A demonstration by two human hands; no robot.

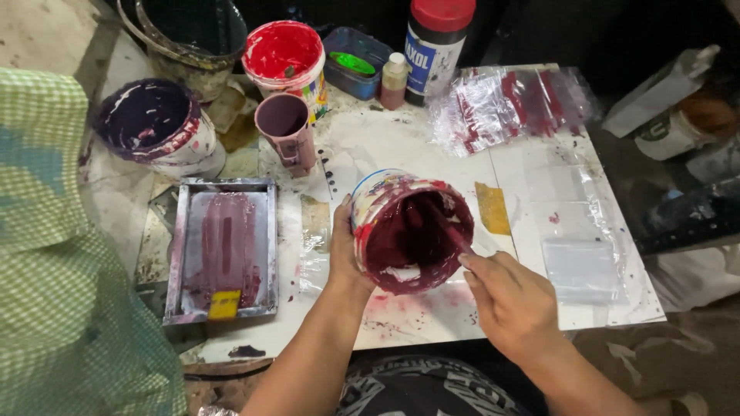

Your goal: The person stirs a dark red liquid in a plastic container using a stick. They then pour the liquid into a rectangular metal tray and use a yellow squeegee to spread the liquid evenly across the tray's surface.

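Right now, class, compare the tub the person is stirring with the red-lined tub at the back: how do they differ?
The stirred tub holds dark maroon paint; the back tub is coated bright red. The stirred tub is tilted toward the camera, steadied by the left hand, while the right hand works a stick in it; the back tub stands upright, untouched. Both are round, open and paint-smeared.

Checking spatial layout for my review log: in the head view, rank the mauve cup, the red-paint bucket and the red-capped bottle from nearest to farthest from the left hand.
1. Mauve cup, up-left of the left hand.
2. Red-paint bucket, behind the cup.
3. Red-capped bottle, far back, to the right.
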